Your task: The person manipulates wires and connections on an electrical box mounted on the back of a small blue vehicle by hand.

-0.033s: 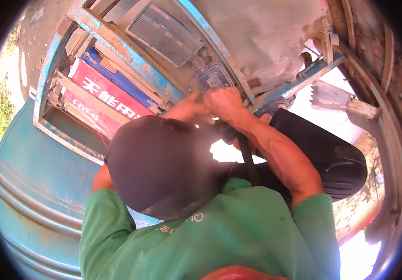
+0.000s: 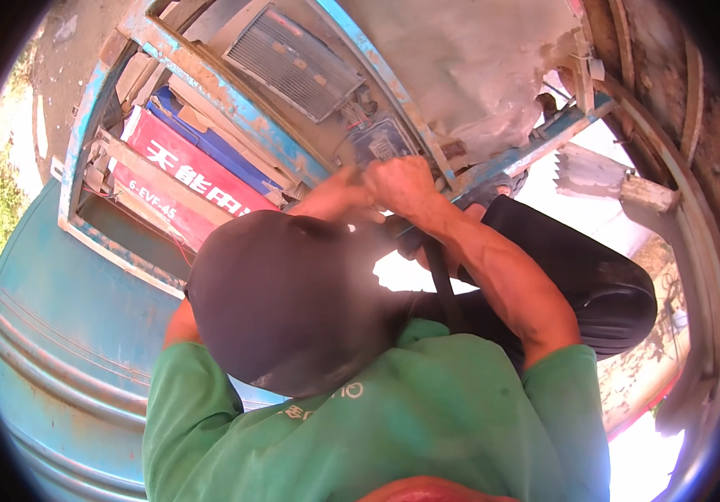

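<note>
I see a green short-sleeved shirt [image 2: 427,427] with pale lettering [image 2: 349,391], a dark speck [image 2: 506,392] at right, black trousers [image 2: 577,268].

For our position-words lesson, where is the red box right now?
In the head view, the red box sits left of centre, inside the rusty blue frame, to the left of the left hand.

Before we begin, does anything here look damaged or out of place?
Yes: the blue frame around the red box looks worn, because its paint is patchy, with rusty brown areas showing along the bars.
</note>
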{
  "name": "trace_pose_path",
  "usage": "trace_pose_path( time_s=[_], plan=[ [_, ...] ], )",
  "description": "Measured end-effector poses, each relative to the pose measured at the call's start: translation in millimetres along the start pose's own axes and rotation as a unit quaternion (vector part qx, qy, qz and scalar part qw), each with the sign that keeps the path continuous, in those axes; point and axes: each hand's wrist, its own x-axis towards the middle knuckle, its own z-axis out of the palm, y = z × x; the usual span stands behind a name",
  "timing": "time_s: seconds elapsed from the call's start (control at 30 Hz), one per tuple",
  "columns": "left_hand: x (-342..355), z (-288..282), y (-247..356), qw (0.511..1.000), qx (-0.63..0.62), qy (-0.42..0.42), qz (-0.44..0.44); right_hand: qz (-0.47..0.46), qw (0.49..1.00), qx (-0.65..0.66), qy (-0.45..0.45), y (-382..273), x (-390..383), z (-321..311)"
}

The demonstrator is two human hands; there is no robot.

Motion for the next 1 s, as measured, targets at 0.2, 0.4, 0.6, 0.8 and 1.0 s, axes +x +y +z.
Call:
trace_pose_path(
  time_s=[0.2,0.4,0.6,0.8,1.0],
  plan=[
    [3.3,0.1,-6.9,1.0,-0.008,-0.002,0.017,-0.006,0.999,0.024,-0.039,6.3,-9.0,-18.1],
    [0.3,-0.7,-5.4,1.0,-0.018,-0.023,0.008,0.006,0.994,0.101,-0.04,20.2,-20.5,-57.8],
    [-2.7,3.1,-3.1,1.0,-0.02,-0.009,0.016,0.023,0.984,0.179,0.004,49.1,-18.6,-61.8],
    [4.2,-6.3,-10.0,0.999,-0.015,-0.028,0.014,0.137,0.978,0.156,-0.013,26.3,-9.2,-51.1],
    [9.7,-4.1,-9.9,0.999,-0.015,-0.038,0.022,0.126,0.987,0.094,-0.015,37.1,2.2,-38.5]
  ],
)
